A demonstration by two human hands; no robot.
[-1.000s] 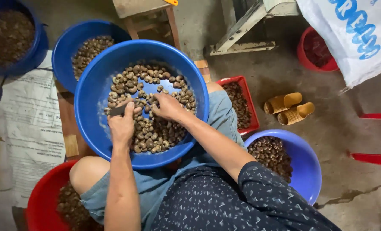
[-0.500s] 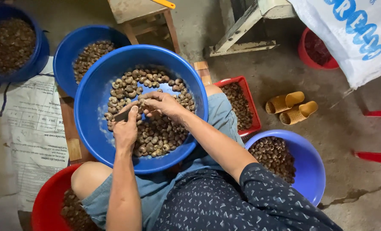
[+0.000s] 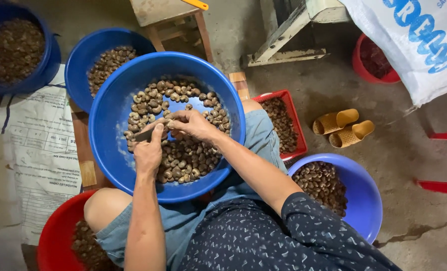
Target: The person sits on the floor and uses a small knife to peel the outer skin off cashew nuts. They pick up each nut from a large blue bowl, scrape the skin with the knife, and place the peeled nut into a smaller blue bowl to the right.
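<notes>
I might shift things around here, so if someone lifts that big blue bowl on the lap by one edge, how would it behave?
The big blue bowl looks like thin plastic, so it may flex. The nuts lie loose and heaped toward the near side, so they would probably slide and tip it that way. It rests on the knees, likely unsteady.

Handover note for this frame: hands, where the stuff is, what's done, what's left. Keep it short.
Left hand: grips a small dark tool over the big blue basin on the lap.
Right hand: fingertips pinch a nut at the tool's tip.
Nuts: many lie loose in the basin; its upper right floor is bare.
Done: cannot tell how many are worked.
Left: the nuts in the basin.
</notes>
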